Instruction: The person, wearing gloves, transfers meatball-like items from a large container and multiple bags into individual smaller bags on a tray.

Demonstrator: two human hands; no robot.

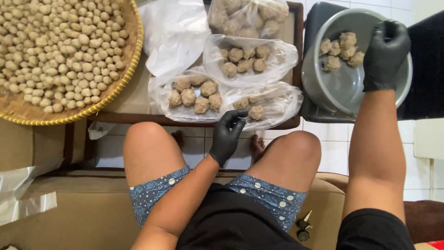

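Black glove on the left hand, fingers curled, fingertips pinching the near edge of a clear bag at the tray's front rim. Inside that bag, two or three brownish balls. Black glove on the right hand too, reaching over the rim of a grey bowl, fingers bent downward near the bowl's far side; whether pinching anything, cannot tell. In the bowl, a small cluster of the same balls, just left of the right hand. Bowl seated on a dark stool, right of the tray.

Wooden tray low in front of bare knees, bearing several clear bags: one at front left with about six balls, one behind with about six more, one at the back also filled, and an empty bag lying flat at back left. At far left, a round woven basket heaped with many smaller pale balls, its rim overlapping the tray's corner. White tiles underfoot. Keys on the seat beside the right thigh.
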